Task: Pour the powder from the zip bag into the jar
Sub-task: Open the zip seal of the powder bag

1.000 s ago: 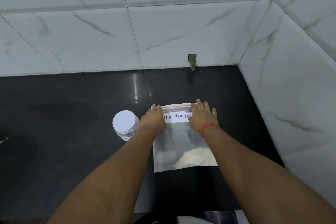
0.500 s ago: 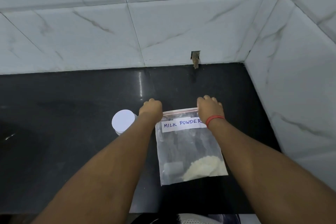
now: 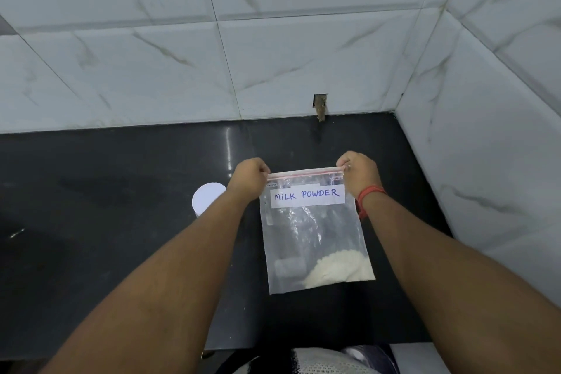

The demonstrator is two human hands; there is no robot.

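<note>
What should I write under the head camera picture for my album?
Two hands, left hand and right hand, grip the top corners of a milk powder zip bag beside a white-lidded jar.
</note>
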